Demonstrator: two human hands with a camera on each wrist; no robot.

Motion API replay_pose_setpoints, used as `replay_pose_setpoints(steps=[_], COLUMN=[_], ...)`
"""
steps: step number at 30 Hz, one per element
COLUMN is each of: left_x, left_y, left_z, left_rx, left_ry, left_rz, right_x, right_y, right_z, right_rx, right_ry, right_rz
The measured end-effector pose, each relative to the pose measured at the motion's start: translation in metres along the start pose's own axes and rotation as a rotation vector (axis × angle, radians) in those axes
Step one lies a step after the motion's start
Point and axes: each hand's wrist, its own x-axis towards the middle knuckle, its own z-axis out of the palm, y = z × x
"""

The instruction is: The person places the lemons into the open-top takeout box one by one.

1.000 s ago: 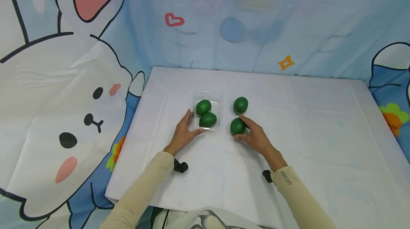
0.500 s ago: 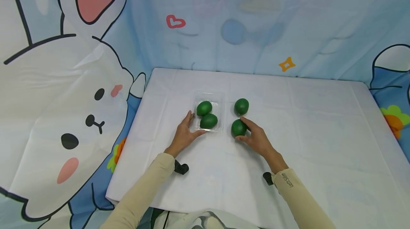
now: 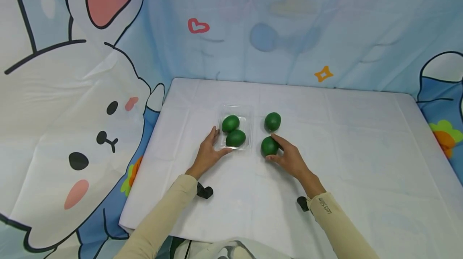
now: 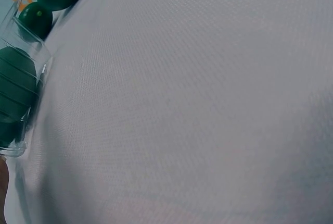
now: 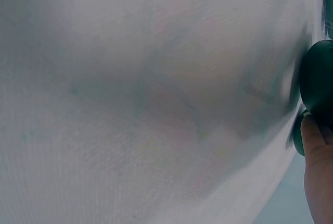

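A clear plastic tray (image 3: 247,124) lies on the white-covered table, holding two green limes, one (image 3: 230,123) behind the other (image 3: 236,138). My left hand (image 3: 209,152) is at the tray's near left corner, fingers along its left side and thumb stretched along its near edge. To the right of the tray, my right hand (image 3: 291,157) holds a lime (image 3: 269,146) between thumb and fingers. Just behind that one sits another lime (image 3: 272,121). In the right wrist view, a finger (image 5: 314,135) lies against the held lime (image 5: 317,78). The left wrist view shows the tray's side wall (image 4: 39,52) at its left edge.
The white cloth (image 3: 361,150) covers the whole table. A printed blue curtain (image 3: 231,50) hangs along the back, with a large rabbit print (image 3: 54,122) on the left. Black wrist mounts (image 3: 204,190) show under both cuffs.
The head view shifts very slightly. Both hands, the tray and the limes keep their places.
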Motion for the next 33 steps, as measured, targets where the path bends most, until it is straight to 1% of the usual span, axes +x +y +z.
replay_pose_setpoints(steps=[7,14,21,26,30,33], left_x=[-0.003,-0.007,-0.008,-0.006,-0.004,-0.002], left_y=[-0.002,-0.001,-0.002,-0.003,-0.003,-0.003], left_z=[0.002,0.003,0.004,0.003,0.003,0.004], left_rx=[0.0,0.005,-0.009,-0.019,-0.017,-0.016], left_ry=[0.005,0.012,0.013,0.017,0.021,0.024], left_rz=[-0.001,-0.001,-0.005,0.002,0.004,0.007], right_x=[-0.003,-0.005,-0.002,0.007,0.02,0.032], right_y=[-0.002,-0.002,-0.006,-0.013,-0.022,-0.032], right_z=[0.001,0.003,-0.001,-0.007,-0.012,-0.015], right_rx=[0.012,0.011,0.016,0.005,0.006,0.004], right_ry=[-0.028,-0.034,-0.031,-0.023,-0.015,-0.005], right_rz=[0.021,0.034,0.012,-0.018,-0.042,-0.079])
